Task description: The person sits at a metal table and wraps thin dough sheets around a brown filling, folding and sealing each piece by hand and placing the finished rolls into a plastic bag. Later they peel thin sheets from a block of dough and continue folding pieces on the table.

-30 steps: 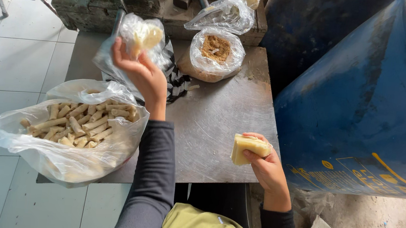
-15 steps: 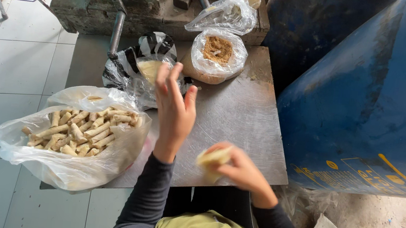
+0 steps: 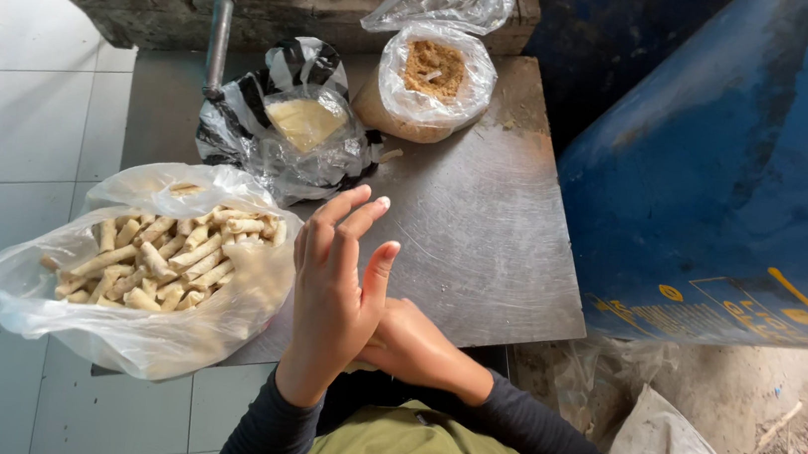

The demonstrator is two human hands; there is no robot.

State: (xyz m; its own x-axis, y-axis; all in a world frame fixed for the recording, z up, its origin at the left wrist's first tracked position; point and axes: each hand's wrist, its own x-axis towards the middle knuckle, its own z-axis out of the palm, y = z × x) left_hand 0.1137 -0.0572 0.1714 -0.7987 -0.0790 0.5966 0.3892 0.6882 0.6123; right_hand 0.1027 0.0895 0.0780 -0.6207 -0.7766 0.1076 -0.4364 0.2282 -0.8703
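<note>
Grey sheet metal makes up the table (image 3: 484, 225) I am watching from above, set on pale floor tiles with a big blue drum (image 3: 731, 161) crowding its right side. My left hand (image 3: 335, 295) stands over the near edge with fingers spread and straight, holding nothing. My right hand (image 3: 412, 343) sits just behind it, curled, touching the left palm; whether it grips something I cannot tell, since the left hand covers that spot. Just left of the hands lies a clear bag of pale rolled sticks (image 3: 155, 266), its mouth wide and its bulk bulging past the table's near corner. I judge that bag the main risk: a nudge from the left forearm could tip it off the edge and spill the sticks onto the tiles. Farther back rest a black-and-clear bag of yellowish sheets (image 3: 299, 126) and a clear bag of brown crumbs (image 3: 429, 80); both stand open, so a careless reach across them might drag the plastic and scatter crumbs over the metal.
</note>
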